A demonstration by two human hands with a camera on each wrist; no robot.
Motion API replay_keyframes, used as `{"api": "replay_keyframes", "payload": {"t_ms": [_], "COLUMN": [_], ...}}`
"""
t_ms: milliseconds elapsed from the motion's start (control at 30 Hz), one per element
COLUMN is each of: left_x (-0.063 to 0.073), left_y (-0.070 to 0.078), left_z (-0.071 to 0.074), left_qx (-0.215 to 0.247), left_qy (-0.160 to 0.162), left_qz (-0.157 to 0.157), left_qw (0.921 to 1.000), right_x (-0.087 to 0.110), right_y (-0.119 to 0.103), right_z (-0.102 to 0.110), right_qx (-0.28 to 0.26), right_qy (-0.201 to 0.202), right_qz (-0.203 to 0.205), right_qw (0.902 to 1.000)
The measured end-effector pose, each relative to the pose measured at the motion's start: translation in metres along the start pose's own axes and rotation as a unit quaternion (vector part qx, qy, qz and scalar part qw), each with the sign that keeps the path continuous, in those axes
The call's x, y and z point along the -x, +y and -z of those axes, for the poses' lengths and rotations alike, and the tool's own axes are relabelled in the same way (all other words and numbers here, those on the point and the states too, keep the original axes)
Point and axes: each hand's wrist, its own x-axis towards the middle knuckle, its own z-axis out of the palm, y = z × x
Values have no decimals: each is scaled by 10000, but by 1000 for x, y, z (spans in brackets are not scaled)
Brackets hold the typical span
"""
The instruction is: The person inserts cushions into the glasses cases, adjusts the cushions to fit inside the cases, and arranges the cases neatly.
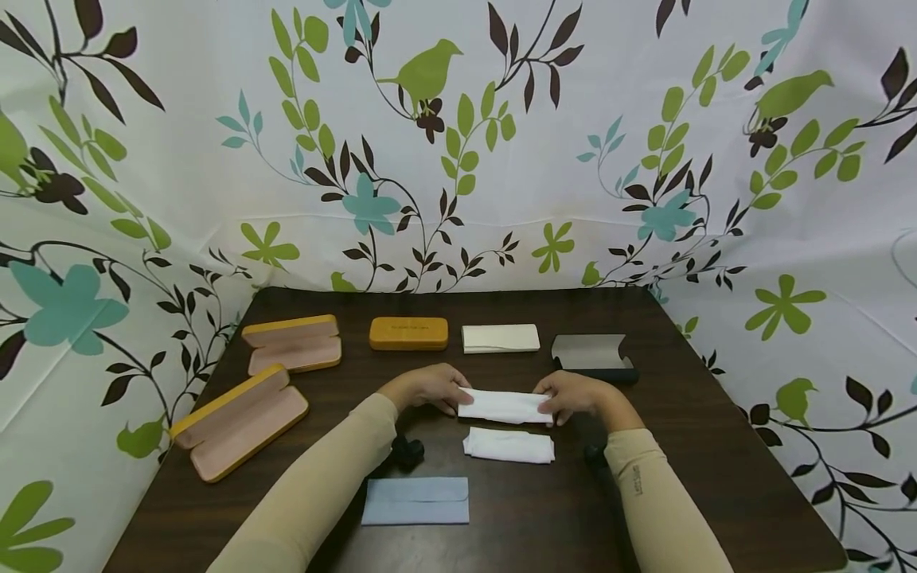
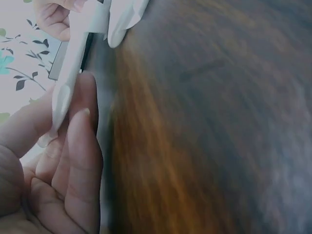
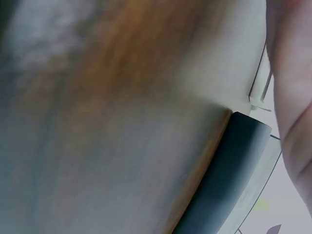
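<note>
Between my two hands stretches a folded white cloth (image 1: 505,405), pinched at its ends. My left hand (image 1: 433,387) grips the left end, its thumb and fingertips closing on the cloth edge in the left wrist view. The right hand (image 1: 575,395) pinches the opposite end; only part of that hand (image 3: 295,97) shows in the right wrist view, where its fingertips are out of frame. A second folded white cloth (image 1: 509,446) lies on the table just nearer to me.
On the dark wooden table (image 1: 573,509) two yellow glasses cases (image 1: 294,354) (image 1: 247,434) stand open at left. Along the back are a closed yellow case (image 1: 408,333), a cream flat case (image 1: 500,338) and an open dark case (image 1: 591,354). A light blue pouch (image 1: 415,509) lies in front.
</note>
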Motion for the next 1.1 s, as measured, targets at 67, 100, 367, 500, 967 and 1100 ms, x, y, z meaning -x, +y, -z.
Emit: {"api": "replay_keyframes", "payload": {"t_ms": [67, 100, 367, 500, 967, 1100], "left_x": [3, 4, 16, 21, 44, 50], "left_y": [-1, -1, -2, -3, -14, -19], "left_z": [2, 4, 14, 18, 38, 44], "left_qx": [123, 171, 326, 390, 675, 806], "left_qy": [-32, -49, 20, 84, 263, 327], "left_qz": [53, 76, 82, 144, 290, 295], "left_qw": [9999, 9998, 9994, 9991, 9969, 9958], "right_x": [-1, -2, -7, -12, -33, -38], "right_y": [-1, -2, -17, -24, -47, -54], "right_z": [0, 0, 2, 1, -13, -17], "right_qx": [-116, -174, -227, -166, -192, -202], "right_qy": [-62, -81, -276, -313, -570, -606], "right_qz": [17, 32, 210, 240, 420, 425], "right_qw": [9999, 9998, 9991, 9991, 9973, 9971]}}
